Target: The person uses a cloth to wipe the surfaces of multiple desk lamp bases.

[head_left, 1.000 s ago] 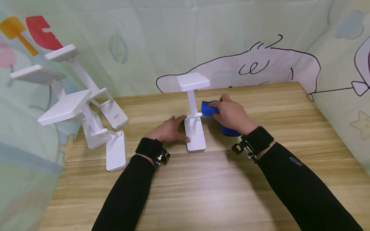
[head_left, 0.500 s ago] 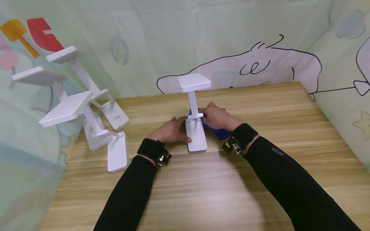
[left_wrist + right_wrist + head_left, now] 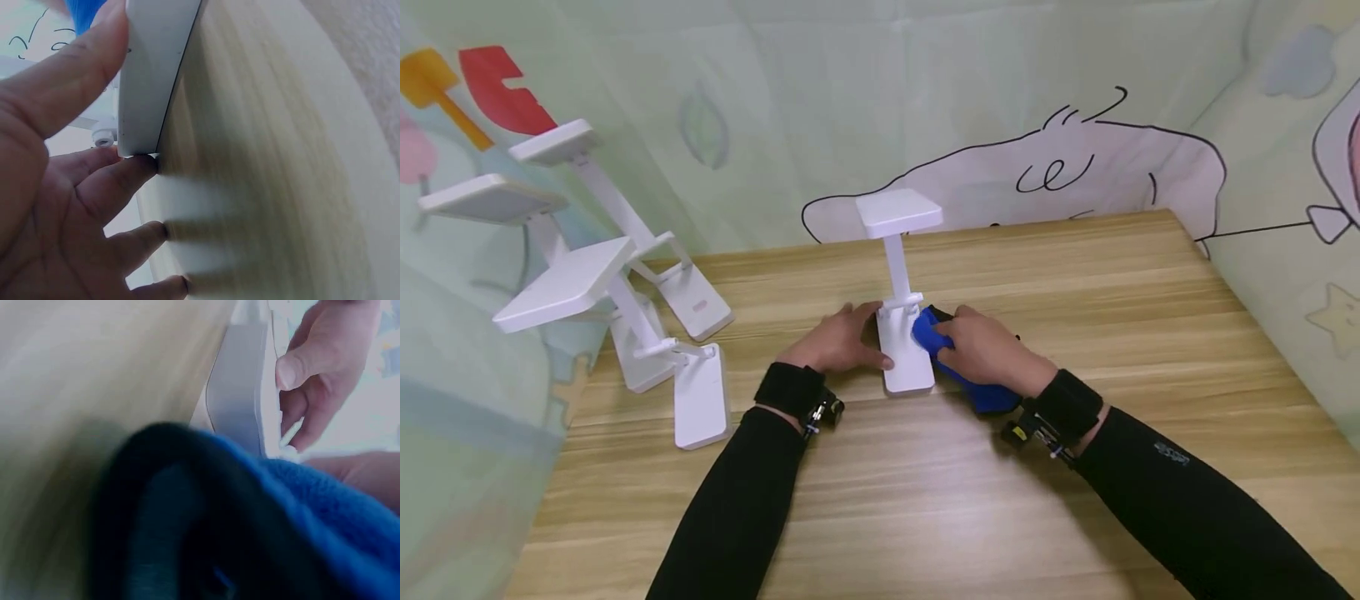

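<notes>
A white folding desk lamp (image 3: 907,358) stands upright at the middle of the table. My left hand (image 3: 842,340) holds its base from the left, thumb near the front and index finger near the hinge; the left wrist view shows the thumb (image 3: 81,75) and fingers on the base edge. My right hand (image 3: 988,350) grips a blue cloth (image 3: 928,332) with dark trim and touches it to the right edge of the base. One end of the cloth hangs below the palm. In the right wrist view the cloth (image 3: 350,506) covers much of the hand.
Several more white desk lamps (image 3: 702,400) stand close together at the left of the wooden table (image 3: 880,500), heads raised. A printed curtain (image 3: 775,100) hangs along the back and sides. The table's back edge lies just behind the middle lamp.
My right hand has moved the blue cloth from behind the lamp's hinge area toward the front, along the right side of the base. My left hand and the lamp stay in place.
</notes>
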Motion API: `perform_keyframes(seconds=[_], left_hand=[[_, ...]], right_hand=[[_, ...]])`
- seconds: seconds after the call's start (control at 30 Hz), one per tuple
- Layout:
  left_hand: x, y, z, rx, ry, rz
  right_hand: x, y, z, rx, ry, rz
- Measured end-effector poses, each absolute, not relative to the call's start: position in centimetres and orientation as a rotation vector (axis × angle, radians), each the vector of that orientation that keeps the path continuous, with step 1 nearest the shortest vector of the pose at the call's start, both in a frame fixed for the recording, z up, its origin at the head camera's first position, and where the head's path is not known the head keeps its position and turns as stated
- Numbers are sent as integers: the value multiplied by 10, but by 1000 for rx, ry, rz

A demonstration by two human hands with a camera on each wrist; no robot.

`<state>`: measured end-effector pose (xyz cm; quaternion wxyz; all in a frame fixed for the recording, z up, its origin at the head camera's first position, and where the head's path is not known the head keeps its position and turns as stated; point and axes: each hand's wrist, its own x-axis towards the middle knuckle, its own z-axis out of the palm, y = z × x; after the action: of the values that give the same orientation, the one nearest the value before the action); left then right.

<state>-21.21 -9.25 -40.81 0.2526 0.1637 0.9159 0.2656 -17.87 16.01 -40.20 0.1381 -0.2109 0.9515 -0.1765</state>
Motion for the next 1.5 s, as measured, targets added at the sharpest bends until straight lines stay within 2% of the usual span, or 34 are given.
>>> perform_keyframes(seconds=[0.1, 0.23, 0.5, 0.73, 0.93, 1.1, 1.27, 1.5], left_hand=[[-213, -94, -408, 455, 2497, 723], [-214, -95, -408, 466, 2499, 732], [-217, -96, -408, 451, 2489, 734], [-216, -95, -408, 452, 2489, 752], [-216, -97, -409, 459, 2486, 763], [-217, -99, -410, 461, 2464, 771], [-216, -98, -410, 479, 2467, 774], [-213, -96, -408, 466, 2467, 766]], right_hand=[[-174, 175, -391, -710, 2676, -506], [-179, 178, -381, -689, 2786, -498], [-176, 152, -409, -842, 2977, -427], [-163, 173, -400, -1037, 2692, -506], [-172, 173, -384, -1072, 2641, -494], [-182, 153, -396, -1042, 2931, -324], [-172, 144, -407, -1129, 3007, -185], [-154, 165, -399, -1144, 2682, -413]])
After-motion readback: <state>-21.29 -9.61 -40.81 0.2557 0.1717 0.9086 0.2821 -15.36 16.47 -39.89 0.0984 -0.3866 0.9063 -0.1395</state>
